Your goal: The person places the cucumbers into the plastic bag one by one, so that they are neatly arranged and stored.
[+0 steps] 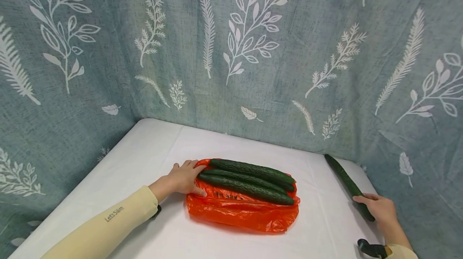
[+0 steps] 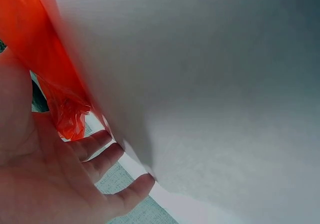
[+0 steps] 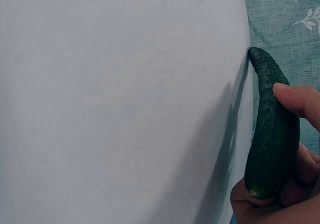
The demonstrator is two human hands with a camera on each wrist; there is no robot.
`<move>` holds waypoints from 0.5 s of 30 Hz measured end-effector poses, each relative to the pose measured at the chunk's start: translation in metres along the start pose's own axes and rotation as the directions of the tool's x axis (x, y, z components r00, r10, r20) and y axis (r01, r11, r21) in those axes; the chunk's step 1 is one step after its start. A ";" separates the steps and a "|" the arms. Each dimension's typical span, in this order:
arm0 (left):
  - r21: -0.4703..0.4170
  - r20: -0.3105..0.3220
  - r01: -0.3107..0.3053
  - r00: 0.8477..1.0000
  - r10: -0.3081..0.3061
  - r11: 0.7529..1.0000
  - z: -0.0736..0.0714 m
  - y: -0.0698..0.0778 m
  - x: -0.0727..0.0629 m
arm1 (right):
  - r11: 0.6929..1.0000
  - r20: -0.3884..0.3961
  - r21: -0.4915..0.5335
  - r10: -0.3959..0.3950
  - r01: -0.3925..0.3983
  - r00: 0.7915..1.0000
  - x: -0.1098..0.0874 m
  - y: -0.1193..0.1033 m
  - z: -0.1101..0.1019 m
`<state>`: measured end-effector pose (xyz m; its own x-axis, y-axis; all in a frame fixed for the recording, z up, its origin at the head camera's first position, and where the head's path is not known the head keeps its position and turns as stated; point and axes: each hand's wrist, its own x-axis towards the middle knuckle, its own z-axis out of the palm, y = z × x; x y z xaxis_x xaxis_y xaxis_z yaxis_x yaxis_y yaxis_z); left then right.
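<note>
Three dark green cucumbers (image 1: pixel 249 182) lie side by side on a crumpled red plastic bag (image 1: pixel 242 214) in the middle of the table. At the bag's left end rests my left hand (image 1: pixel 184 177), its fingers spread and touching the plastic. The left wrist view shows that hand (image 2: pixel 60 174) with extended fingers against the white cloth, the red bag (image 2: pixel 60 74) beside it. Over by the table's right edge, my right hand (image 1: pixel 380 209) grips a separate cucumber (image 1: pixel 343 176) near its close end. In the right wrist view, the thumb presses along this cucumber (image 3: pixel 272 139).
A white cloth covers the table (image 1: pixel 325 218). Blue-green curtain (image 1: pixel 224 102) with white leaf prints stands along the back and both sides, close to the table's edges. A dark strap piece (image 1: pixel 372 248) sits at the right wrist.
</note>
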<state>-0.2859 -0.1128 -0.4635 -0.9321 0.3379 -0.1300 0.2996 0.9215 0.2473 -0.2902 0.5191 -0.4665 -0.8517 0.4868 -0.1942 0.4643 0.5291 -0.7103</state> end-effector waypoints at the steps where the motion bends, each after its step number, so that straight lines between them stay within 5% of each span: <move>1: 0.002 0.001 0.001 1.000 -0.001 1.000 0.000 0.000 0.000 | 1.000 0.003 0.008 0.003 -0.003 1.000 -0.001 -0.001 -0.001; 15: -0.010 -0.028 -0.024 0.999 0.024 1.000 0.001 -0.001 -0.001 | 0.999 0.027 0.037 0.001 -0.002 1.000 -0.009 -0.018 -0.008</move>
<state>-0.2845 -0.1137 -0.4644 -0.9299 0.3546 -0.0974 0.3202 0.9110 0.2597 -0.2884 0.5108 -0.4467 -0.8576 0.4683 -0.2126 0.4563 0.5020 -0.7346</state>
